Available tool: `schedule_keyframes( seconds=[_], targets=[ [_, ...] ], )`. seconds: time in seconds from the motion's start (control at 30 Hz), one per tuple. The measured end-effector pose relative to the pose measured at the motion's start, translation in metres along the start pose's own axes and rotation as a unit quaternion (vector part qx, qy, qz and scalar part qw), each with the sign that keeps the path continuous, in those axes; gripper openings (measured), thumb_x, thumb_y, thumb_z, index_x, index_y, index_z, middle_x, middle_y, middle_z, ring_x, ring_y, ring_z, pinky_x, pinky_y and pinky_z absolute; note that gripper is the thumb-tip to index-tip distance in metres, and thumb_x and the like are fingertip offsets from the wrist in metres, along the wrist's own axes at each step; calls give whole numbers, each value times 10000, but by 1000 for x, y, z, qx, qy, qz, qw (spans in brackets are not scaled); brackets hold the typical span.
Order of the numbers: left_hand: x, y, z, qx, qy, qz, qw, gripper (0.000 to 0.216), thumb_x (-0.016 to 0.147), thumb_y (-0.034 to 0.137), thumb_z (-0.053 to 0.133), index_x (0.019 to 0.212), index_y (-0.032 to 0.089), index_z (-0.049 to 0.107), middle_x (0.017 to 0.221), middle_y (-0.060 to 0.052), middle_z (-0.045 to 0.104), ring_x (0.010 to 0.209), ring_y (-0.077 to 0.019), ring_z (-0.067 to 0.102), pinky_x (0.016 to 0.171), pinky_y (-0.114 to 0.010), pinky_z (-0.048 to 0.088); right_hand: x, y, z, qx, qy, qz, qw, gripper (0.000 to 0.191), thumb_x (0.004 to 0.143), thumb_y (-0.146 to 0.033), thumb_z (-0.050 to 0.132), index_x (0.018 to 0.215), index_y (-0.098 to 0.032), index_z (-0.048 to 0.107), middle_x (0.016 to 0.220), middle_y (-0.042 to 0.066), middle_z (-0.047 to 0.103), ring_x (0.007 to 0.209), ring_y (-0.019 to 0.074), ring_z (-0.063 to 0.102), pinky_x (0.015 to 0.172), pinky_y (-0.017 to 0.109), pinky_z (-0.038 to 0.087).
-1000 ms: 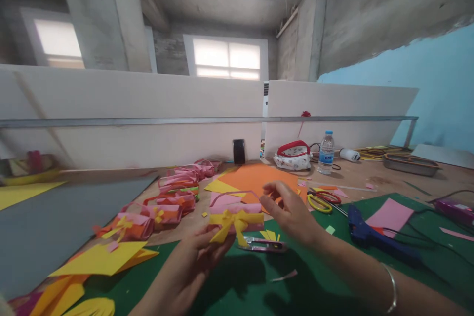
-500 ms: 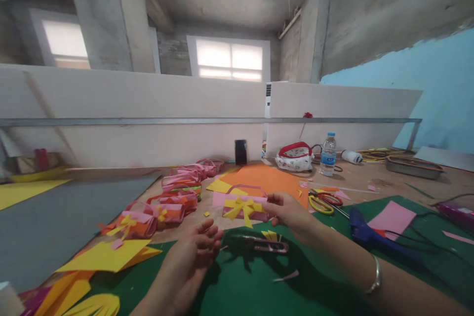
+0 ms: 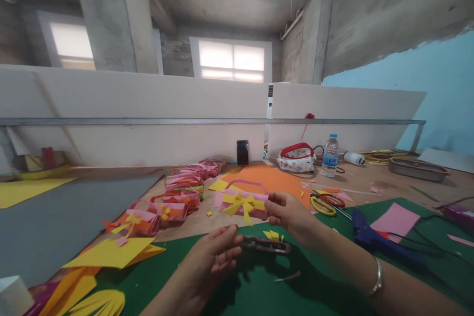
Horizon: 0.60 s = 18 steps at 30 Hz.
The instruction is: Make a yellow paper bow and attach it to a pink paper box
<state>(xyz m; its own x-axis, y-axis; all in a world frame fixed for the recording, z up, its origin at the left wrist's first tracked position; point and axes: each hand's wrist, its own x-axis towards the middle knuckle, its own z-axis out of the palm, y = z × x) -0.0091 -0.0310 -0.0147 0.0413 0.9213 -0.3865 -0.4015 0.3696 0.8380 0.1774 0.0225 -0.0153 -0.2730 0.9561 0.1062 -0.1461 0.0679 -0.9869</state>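
Note:
Pinched by its right end, a small pink handbag (image 3: 230, 196) with a yellow bow on the front and a thin arched handle is in my right hand (image 3: 287, 213). It looks made of paper or felt. My left hand (image 3: 213, 256) is just below and left of it, palm turned inward, fingers loosely curled and apart, holding nothing. Beneath the hands, a pair of dark-pink-handled snips (image 3: 272, 245) lies on the green mat (image 3: 237, 296), with yellow scraps (image 3: 273, 235) beside them.
Several similar pink and orange bags (image 3: 172, 211) stand in a row at left. Yellow sheets (image 3: 111, 252) lie nearer me. To the right are scissors (image 3: 326, 203), a blue glue gun (image 3: 365, 229) and a pink sheet (image 3: 395, 219). A phone (image 3: 242, 152), pouch (image 3: 296, 159) and water bottle (image 3: 330, 155) stand behind.
My left hand has moved right, closer beneath the handbag. My right hand keeps its hold on the bag. The whole view has shifted slightly.

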Motion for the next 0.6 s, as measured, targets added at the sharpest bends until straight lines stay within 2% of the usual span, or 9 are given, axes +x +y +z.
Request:
schedule_keyframes(
  seconds=[0.07, 0.17, 0.23, 0.4, 0.6],
  targets=[
    [0, -4, 5, -6, -16, 7, 1000, 294, 711, 162, 713, 968, 113, 579, 848, -73, 661, 588, -77, 610, 498, -139, 467, -3, 0, 3, -10, -20, 0, 1000, 346, 638, -395, 763, 815, -157, 584, 789, -2, 581, 653, 91, 565, 530, 185, 418],
    [-2, -6, 10, -45, -27, 6, 999, 146, 734, 108, 678, 862, 128, 610, 725, -24, 650, 555, -51, 593, 503, -115, 457, -7, 1, 8, -32, -67, 9, 997, 347, 591, -353, 799, 794, -147, 607, 755, 4, 605, 675, 118, 576, 543, 201, 434],
    [-2, -4, 11, -59, -17, 4, 998, 110, 733, 82, 666, 812, 134, 612, 651, -1, 629, 529, -47, 583, 497, -111, 454, -8, 1, 8, -41, -82, 12, 996, 355, 607, -382, 787, 805, -144, 614, 758, 15, 621, 696, 130, 589, 560, 211, 440],
    [1, -5, 5, -6, -6, 7, 1000, 125, 739, 118, 664, 838, 142, 592, 701, -5, 636, 523, -63, 584, 451, -134, 431, -2, 3, 5, -45, -36, 10, 998, 420, 715, -543, 652, 822, -138, 613, 742, 16, 594, 659, 100, 560, 528, 191, 408],
    [8, -14, -2, 73, -65, 3, 995, 195, 743, 241, 683, 863, 149, 558, 632, 27, 581, 519, -39, 553, 451, -108, 372, 3, 4, 2, -69, -17, 16, 997, 387, 657, -482, 721, 707, -115, 611, 560, -25, 531, 465, 46, 413, 432, 180, 280]
  ],
)
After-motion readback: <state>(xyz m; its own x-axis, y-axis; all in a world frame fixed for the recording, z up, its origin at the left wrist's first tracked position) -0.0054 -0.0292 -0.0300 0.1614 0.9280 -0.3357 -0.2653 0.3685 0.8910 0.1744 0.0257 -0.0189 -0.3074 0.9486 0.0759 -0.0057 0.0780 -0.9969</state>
